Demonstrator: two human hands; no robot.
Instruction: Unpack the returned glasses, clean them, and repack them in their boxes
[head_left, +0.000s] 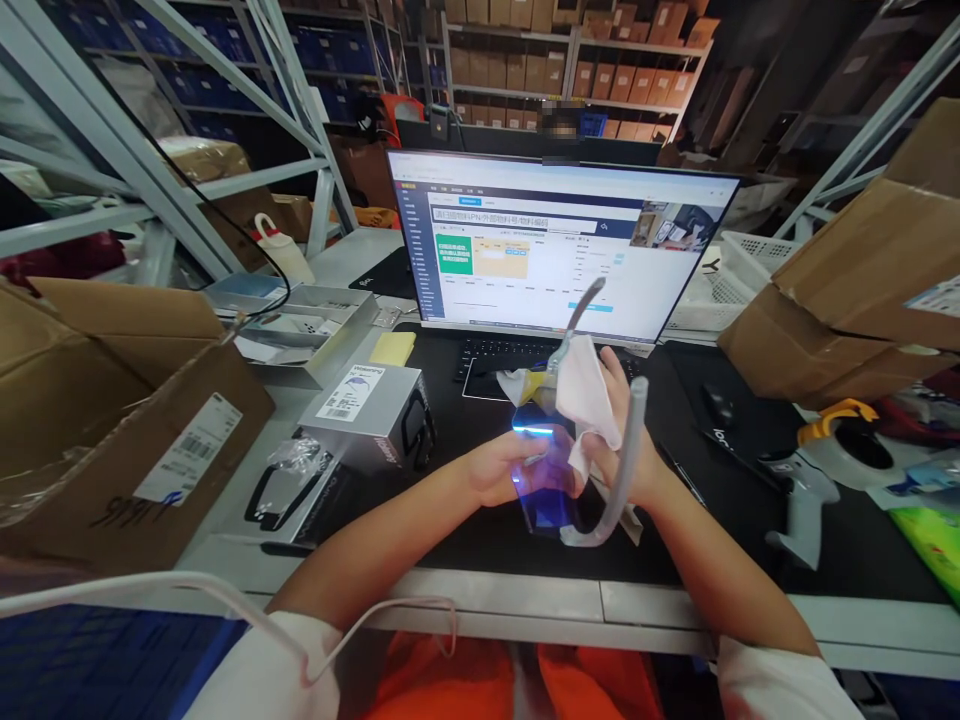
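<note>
Over the black desk mat [480,520] my two hands hold a pair of sunglasses [546,490] with blue-purple mirrored lenses and grey arms. My left hand [504,468] is closed around the left side of the lens. My right hand [611,420] pinches a white cloth [589,400] against the upper part of the glasses. One grey arm curves down on the right, the other sticks up toward the monitor [562,245]. A glare line shines on the lens.
A silver product box [367,412] and a bagged black item [289,490] lie left of my hands. Cardboard boxes [112,430] [862,290] flank the desk. A keyboard [517,355], a mouse [718,405], a tape dispenser [851,450] and a barcode scanner [806,500] sit nearby.
</note>
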